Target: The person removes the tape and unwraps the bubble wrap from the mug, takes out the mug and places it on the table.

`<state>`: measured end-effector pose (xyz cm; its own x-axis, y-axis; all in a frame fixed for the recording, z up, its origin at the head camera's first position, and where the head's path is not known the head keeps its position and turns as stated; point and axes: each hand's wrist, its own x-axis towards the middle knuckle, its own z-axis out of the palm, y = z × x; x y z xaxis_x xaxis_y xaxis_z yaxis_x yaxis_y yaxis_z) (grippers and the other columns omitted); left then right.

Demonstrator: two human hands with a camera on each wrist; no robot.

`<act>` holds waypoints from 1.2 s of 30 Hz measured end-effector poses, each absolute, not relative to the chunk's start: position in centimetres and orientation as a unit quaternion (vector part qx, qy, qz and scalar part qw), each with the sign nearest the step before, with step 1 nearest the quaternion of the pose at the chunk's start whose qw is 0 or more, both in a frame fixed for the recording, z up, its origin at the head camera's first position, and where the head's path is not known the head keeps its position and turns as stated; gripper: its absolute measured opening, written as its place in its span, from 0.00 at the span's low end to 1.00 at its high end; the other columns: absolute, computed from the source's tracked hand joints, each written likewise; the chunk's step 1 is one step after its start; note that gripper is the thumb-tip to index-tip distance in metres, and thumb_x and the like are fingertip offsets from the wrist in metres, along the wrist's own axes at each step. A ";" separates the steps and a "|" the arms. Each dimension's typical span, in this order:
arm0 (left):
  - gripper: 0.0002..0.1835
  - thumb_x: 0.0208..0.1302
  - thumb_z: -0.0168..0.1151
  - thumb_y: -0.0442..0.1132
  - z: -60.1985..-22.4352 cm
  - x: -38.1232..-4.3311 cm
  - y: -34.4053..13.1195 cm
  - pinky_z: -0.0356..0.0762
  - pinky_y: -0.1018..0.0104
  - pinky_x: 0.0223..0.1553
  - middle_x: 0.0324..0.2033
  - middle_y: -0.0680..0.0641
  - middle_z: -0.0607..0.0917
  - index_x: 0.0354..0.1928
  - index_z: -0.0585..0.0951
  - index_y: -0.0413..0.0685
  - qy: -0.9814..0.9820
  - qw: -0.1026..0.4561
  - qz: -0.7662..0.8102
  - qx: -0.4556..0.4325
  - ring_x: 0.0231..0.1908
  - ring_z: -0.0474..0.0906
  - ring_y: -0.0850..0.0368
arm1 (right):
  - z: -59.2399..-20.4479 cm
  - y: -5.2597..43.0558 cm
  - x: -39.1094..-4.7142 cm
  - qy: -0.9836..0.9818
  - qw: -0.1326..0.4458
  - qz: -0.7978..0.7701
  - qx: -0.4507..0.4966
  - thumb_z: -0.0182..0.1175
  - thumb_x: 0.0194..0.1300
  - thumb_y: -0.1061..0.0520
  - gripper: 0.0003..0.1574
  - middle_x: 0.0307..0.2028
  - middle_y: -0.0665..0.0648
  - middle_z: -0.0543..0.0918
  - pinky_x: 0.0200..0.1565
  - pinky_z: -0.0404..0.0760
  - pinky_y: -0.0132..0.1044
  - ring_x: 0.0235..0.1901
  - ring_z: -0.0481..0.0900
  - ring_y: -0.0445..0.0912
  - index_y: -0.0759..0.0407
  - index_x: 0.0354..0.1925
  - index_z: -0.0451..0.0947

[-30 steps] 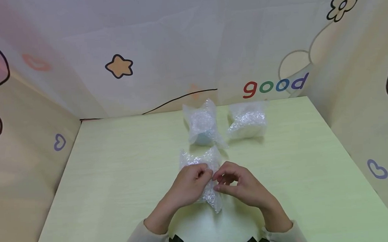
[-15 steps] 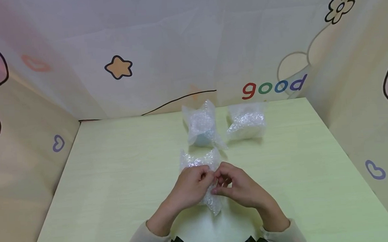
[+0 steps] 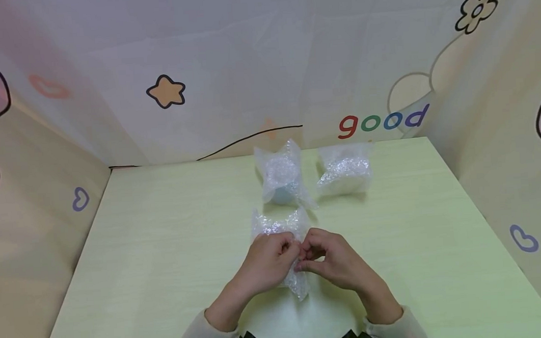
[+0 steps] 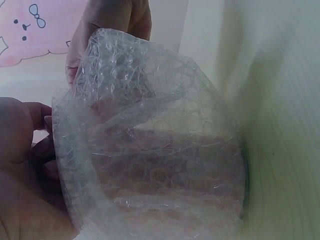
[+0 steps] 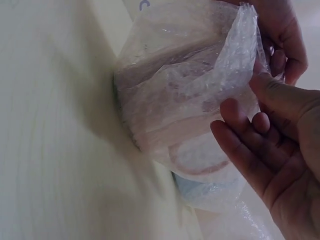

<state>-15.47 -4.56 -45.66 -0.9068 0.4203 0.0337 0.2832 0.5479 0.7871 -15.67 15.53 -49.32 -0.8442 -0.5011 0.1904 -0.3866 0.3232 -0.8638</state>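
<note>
A bubble-wrapped package (image 3: pixel 280 221) stands on the table in front of me, and its wrapped contents show only faintly through the clear film in the left wrist view. My left hand (image 3: pixel 269 261) pinches the top of the wrap from the left, thumb towards the right. From the other side, my right hand (image 3: pixel 330 260) pinches the edge of the film between thumb and fingers. In the right wrist view, the thumb of my right hand (image 5: pixel 285 145) meets a raised fold of the bubble wrap (image 5: pixel 237 45), close to the left hand's fingertips. Part of the package is hidden under both hands.
Behind it stands another bubble-wrapped package (image 3: pixel 281 171) with something bluish at its base. A third wrapped package (image 3: pixel 345 169) lies to its right near the table's back edge. The pale table (image 3: pixel 164 236) is bordered by printed cloth walls (image 3: pixel 246 63).
My right hand has shifted slightly left, bringing its fingertips to the wrap beside my left thumb. The left hand stays nearly in place. The two packages behind have not moved.
</note>
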 end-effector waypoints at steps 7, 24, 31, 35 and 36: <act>0.18 0.74 0.52 0.41 -45.8 -15.5 -4.6 0.60 0.71 0.23 0.13 0.62 0.66 0.21 0.77 0.58 0.884 0.061 0.414 0.207 0.17 0.61 0.68 | -49.9 15.4 -15.7 0.803 0.023 -0.519 -0.291 0.78 0.55 0.60 0.14 0.32 0.50 0.81 0.37 0.86 0.34 0.32 0.82 0.35 0.52 0.31 0.80; 0.17 0.73 0.52 0.42 -45.9 -15.4 -4.3 0.65 0.61 0.45 0.15 0.63 0.71 0.21 0.75 0.60 0.902 0.052 0.376 0.206 0.19 0.65 0.67 | -50.7 15.0 -15.4 0.804 -0.057 -0.479 -0.349 0.73 0.60 0.67 0.16 0.32 0.48 0.78 0.36 0.87 0.39 0.34 0.81 0.36 0.51 0.30 0.75; 0.16 0.71 0.55 0.42 -46.2 -15.2 -4.0 0.65 0.63 0.42 0.16 0.65 0.73 0.22 0.76 0.62 0.912 0.027 0.350 0.213 0.20 0.67 0.70 | -50.7 14.8 -15.4 0.801 -0.084 -0.468 -0.364 0.72 0.59 0.68 0.16 0.31 0.46 0.78 0.36 0.85 0.32 0.33 0.81 0.35 0.50 0.31 0.77; 0.16 0.70 0.55 0.42 -46.2 -15.1 -4.0 0.63 0.65 0.39 0.15 0.64 0.70 0.21 0.74 0.61 0.915 0.013 0.341 0.218 0.19 0.65 0.70 | -50.7 14.7 -15.3 0.797 -0.098 -0.465 -0.372 0.71 0.60 0.68 0.16 0.30 0.45 0.79 0.34 0.84 0.30 0.32 0.80 0.35 0.49 0.30 0.78; 0.16 0.70 0.55 0.41 -46.2 -15.1 -4.0 0.63 0.65 0.39 0.15 0.64 0.70 0.20 0.73 0.60 0.914 0.013 0.341 0.218 0.19 0.65 0.69 | -50.7 14.7 -15.3 0.797 -0.101 -0.464 -0.372 0.71 0.60 0.68 0.16 0.30 0.45 0.79 0.34 0.83 0.29 0.32 0.80 0.35 0.49 0.30 0.78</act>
<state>-15.13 -3.97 -46.16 -0.9043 0.4079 0.1257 0.3906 0.6723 0.6288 -15.28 14.69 -50.72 -0.7026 -0.4995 0.5068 -0.6873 0.2920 -0.6651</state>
